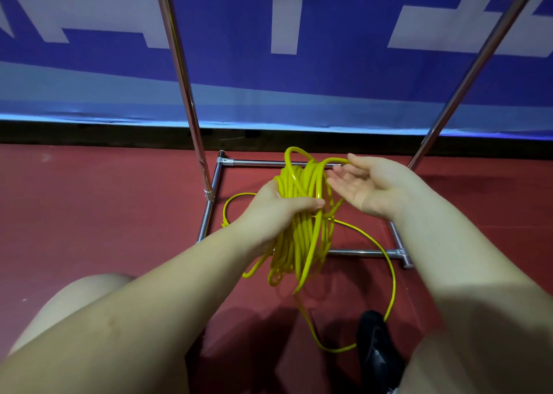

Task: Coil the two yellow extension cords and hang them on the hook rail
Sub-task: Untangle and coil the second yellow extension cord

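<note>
The left hand [276, 205] grips the bundled yellow cord [299, 214], fingers curled round the loops, thumb across the front; the coil's long axis runs away from the person, hanging down below those fingers. The right hand [368, 187] is palm-up, fingers spread and relaxed, just beside the coil's far end, fingertips [336, 170] touching or nearly touching a top strand; the loose tail [392, 277] trails on the floor below that hand, the nearer one to gather it.
</note>
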### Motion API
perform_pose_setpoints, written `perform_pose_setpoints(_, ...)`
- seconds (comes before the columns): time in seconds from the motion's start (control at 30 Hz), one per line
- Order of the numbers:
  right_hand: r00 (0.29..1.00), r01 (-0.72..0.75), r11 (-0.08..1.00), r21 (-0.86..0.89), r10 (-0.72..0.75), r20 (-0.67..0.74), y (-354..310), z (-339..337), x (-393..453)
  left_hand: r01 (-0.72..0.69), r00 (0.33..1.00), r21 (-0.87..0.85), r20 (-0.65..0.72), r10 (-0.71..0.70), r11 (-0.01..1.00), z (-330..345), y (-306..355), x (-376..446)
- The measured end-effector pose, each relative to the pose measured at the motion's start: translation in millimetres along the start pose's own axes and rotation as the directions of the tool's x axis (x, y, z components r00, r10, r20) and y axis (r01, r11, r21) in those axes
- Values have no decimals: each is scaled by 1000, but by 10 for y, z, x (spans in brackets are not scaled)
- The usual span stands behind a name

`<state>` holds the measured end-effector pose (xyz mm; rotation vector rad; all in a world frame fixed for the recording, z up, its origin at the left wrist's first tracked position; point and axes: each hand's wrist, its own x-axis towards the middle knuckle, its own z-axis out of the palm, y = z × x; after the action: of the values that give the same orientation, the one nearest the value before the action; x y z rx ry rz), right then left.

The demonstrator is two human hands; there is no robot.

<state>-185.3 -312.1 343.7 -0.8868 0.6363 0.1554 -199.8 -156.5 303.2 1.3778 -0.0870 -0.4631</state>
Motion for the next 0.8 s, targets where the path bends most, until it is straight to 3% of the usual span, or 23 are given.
perform_pose_setpoints(0.07, 996, 79, 923, -376, -58, 66, 41, 13, -55, 25, 996, -64, -78, -30, 998, -38, 10, 39)
perform_pose_setpoints(0.13, 960, 270, 603, -750, -223, 166, 136, 14, -104, 27, 988, -86, -152, -39, 996, -75, 2, 78)
perform_pose_setpoints(0.2, 893, 391, 239, -889, -331, 304, 261, 13, -135, 22, 975, -81, -218, -39, 996, -100, -11, 111)
perform_pose_setpoints(0.23, 875, 410, 121, -904, -332, 352, 321, 9, -138, 22, 968, -88, -248, -43, 996, -104, -6, 119)
perform_pose_setpoints(0.3, 864, 434, -16, -901, -277, 421, 426, 2, -122, 24, 953, -114, -298, -58, 993, -106, 19, 123)
perform_pose_setpoints(0.47, 781, 524, -109, -845, -335, 528, 533, 51, -49, 39, 911, -217, -394, -124, 975, -151, 103, 150)
perform_pose_setpoints(0.57, 829, 540, 99, -836, -234, 508, 561, 88, -68, 36, 900, -265, -411, -146, 964, -184, 145, 178)
perform_pose_setpoints(0.63, 859, 511, 138, -848, -87, 504, 558, 73, -69, 26, 888, -292, -433, -156, 956, -231, 192, 202)
perform_pose_setpoints(0.8, 884, 466, -147, -872, 121, 452, 524, -173, 12, -24, 837, -344, -520, -169, 939, -435, 316, 265)
